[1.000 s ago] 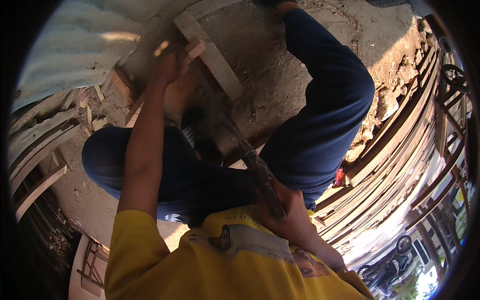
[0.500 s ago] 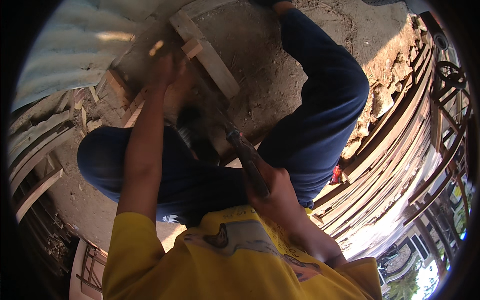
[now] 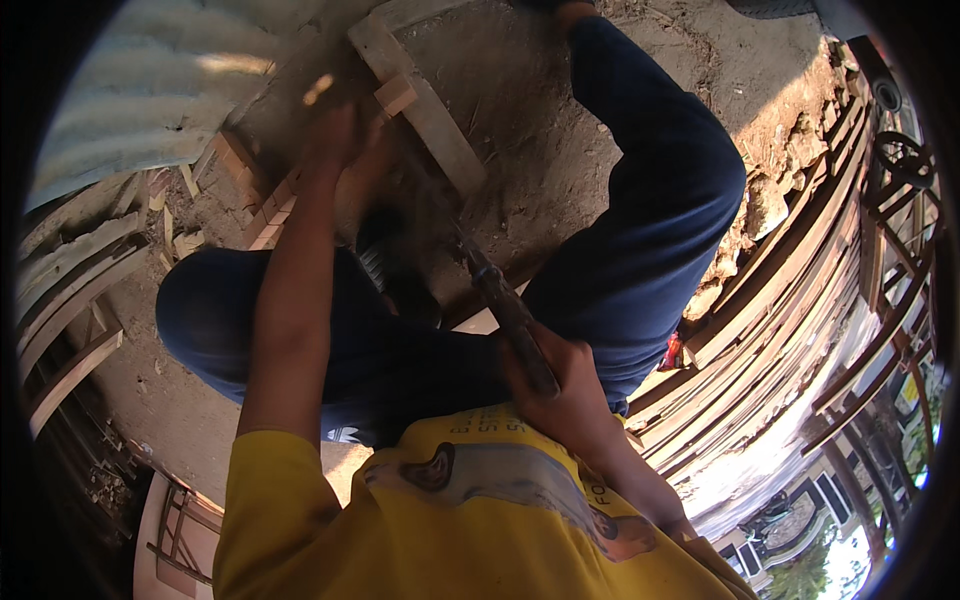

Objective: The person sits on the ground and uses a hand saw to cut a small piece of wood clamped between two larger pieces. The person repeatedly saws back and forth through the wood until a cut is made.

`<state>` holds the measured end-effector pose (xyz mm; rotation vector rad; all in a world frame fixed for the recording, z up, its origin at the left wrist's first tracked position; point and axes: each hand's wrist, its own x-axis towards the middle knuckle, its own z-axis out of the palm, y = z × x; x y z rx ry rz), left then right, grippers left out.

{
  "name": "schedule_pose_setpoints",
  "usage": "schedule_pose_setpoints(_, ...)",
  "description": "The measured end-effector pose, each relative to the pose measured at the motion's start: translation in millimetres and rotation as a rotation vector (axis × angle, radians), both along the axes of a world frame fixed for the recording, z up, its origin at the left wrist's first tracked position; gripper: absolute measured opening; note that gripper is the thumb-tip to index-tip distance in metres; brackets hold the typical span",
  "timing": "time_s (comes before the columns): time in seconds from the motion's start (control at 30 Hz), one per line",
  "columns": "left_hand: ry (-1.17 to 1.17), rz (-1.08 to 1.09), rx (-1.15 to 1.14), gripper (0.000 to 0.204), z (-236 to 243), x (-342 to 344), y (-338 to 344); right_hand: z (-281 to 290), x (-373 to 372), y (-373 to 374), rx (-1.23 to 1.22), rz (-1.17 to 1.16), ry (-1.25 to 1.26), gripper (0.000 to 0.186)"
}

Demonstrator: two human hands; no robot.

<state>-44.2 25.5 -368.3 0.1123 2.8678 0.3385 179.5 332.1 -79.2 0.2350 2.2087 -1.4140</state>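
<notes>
The long dark tool (image 3: 497, 290) is held between the bent knees, slanting from the person's lap up toward the pale wooden board (image 3: 445, 140) on the dirt ground (image 3: 540, 130). Its near end is wrapped by the right hand (image 3: 574, 385), which is closed firmly around it in front of the yellow shirt (image 3: 440, 520). The far end is lost in blur, so whether anything is touched by it cannot be told. The left hand (image 3: 335, 140) is stretched out near that end and is blurred too (its fingers cannot be made out clearly), so how far it is opened, or what is held in it, cannot be told. A small wooden block (image 3: 396, 95) is seen against the board's edge, just beside the left hand. Short wood pieces (image 3: 272, 213) are lined up near the left forearm. At upper left a corrugated sheet (image 3: 130, 120) is seen; long planks (image 3: 775, 320) are stacked at the right.
</notes>
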Motion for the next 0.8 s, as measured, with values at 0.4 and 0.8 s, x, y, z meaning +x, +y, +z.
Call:
schedule_pose_setpoints(0.4,-0.032,0.003,0.078,0.047,10.9,-0.9,-3.4,24.0,5.6,14.8,0.014,-0.009,-0.077,0.009)
schedule_pose_setpoints(0.8,-0.049,0.056,0.182,0.047,6.9,0.0,-8.6,10.8,0.5,12.2,-0.023,0.053,-0.014,0.012)
